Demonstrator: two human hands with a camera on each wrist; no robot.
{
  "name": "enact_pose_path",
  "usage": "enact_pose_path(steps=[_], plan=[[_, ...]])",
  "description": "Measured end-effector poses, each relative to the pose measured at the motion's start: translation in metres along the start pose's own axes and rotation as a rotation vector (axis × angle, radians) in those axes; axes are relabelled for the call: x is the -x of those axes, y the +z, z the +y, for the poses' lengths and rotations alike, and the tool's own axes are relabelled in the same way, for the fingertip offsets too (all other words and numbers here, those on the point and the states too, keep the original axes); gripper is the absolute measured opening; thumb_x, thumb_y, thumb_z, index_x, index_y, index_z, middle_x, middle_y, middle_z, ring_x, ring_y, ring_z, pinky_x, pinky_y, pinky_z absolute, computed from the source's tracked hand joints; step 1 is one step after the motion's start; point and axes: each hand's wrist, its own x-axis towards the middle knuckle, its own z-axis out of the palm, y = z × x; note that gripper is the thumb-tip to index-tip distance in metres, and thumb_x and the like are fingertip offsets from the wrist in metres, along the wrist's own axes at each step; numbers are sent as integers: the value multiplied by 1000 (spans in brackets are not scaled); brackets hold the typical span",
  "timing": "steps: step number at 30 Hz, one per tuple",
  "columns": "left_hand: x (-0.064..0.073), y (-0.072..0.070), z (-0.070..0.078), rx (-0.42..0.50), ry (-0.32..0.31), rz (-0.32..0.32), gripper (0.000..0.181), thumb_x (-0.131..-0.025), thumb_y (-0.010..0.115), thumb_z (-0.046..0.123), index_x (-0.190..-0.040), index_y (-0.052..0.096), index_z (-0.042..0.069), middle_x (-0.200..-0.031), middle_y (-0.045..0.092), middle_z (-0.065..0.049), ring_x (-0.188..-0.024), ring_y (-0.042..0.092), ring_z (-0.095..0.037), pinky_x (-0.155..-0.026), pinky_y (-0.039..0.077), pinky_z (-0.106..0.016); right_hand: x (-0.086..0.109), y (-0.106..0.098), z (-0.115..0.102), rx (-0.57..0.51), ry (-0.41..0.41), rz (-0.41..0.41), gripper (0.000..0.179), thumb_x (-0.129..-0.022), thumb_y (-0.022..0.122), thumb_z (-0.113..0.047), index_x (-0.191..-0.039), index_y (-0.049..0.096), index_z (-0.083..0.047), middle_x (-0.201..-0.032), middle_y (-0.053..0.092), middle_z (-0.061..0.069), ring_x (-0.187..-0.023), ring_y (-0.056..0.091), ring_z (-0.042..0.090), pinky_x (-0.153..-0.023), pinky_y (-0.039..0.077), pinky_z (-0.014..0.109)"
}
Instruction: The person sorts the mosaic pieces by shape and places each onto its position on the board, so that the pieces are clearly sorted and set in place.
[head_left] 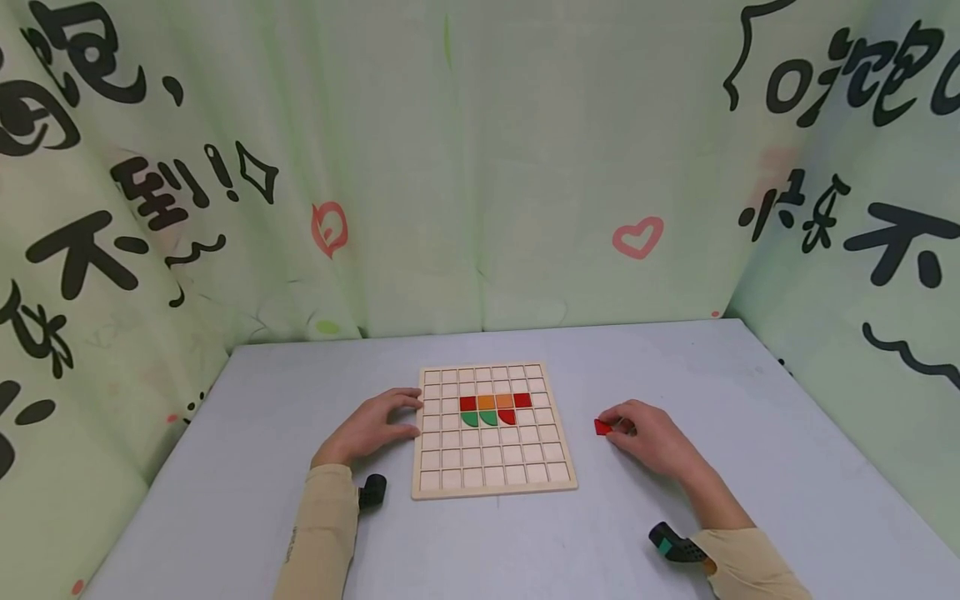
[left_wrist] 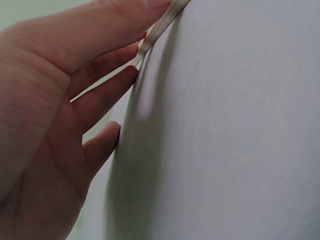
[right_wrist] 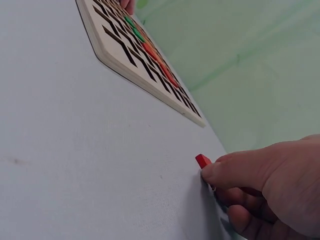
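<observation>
A wooden grid board (head_left: 491,479) lies on the table, with red and orange square pieces (head_left: 486,402) in one row. Below them sit two green rounded pieces (head_left: 478,418) and a red rounded piece (head_left: 507,417). My left hand (head_left: 372,425) touches the board's left edge, fingers extended; in the left wrist view its fingertips meet the wooden rim (left_wrist: 162,29). To the right of the board, my right hand (head_left: 651,435) pinches a small red piece (head_left: 602,427) between thumb and finger, apart from the board. The fingers cover much of that piece, so its full shape is hidden.
The white table (head_left: 300,375) extends around the board. A pale green curtain (head_left: 480,167) with black writing and red hearts hangs behind and along both sides. Black wrist devices (head_left: 372,492) are worn near both beige sleeves (head_left: 318,533).
</observation>
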Motion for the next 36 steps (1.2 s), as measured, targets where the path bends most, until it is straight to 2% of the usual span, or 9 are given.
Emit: enact_pose_path(steps=[7,12,16,20,27,32,36], plan=[[0,-1,0,-4,11,0,45,-85,77,20,-126,65,8,-145,49,-5,-138,39,-28,-113,34,-46,1,1,-1,20,-14,-15,24,-86,73,-7,-109,71,-2,-94,60,3,-78,49,14,-63,45,28],[0,-1,0,2,7,-2,44,-85,77,20,-126,65,8,-145,49,-4,-138,39,-28,-113,34,-46,0,2,-1,1,-23,1,22,-85,73,-4,-106,67,-4,-94,59,3,-80,51,14,-66,48,28],[0,-1,0,8,3,-1,44,-85,77,20,-126,65,8,-145,49,-4,-138,39,-27,-113,34,-45,-1,2,-1,-9,-1,37,24,-85,72,1,-107,64,-3,-95,59,5,-83,53,17,-71,52,32],[-1,0,0,8,-3,-2,44,-85,77,21,-126,65,9,-145,49,-4,-138,39,-27,-113,34,-45,-2,3,0,8,-17,77,27,-83,72,5,-108,65,-2,-93,60,5,-81,54,17,-69,51,33],[0,1,-1,7,-13,3,44,-85,77,21,-126,65,9,-146,49,-3,-139,38,-27,-113,33,-45,-1,3,1,-12,-1,-5,27,-84,75,-9,-110,68,-3,-95,59,2,-81,52,15,-68,49,30],[0,1,-1,4,-14,3,44,-85,78,21,-126,65,10,-145,49,-3,-138,39,-27,-113,34,-45,1,2,1,-18,0,-31,20,-86,75,-12,-105,71,-6,-93,59,0,-81,50,15,-67,46,27],[0,1,-1,3,-12,1,44,-85,77,21,-126,65,10,-145,49,-3,-138,39,-26,-113,34,-45,1,0,1,-22,-16,-47,24,-85,75,-11,-108,71,-5,-95,58,0,-83,50,15,-68,47,28]])
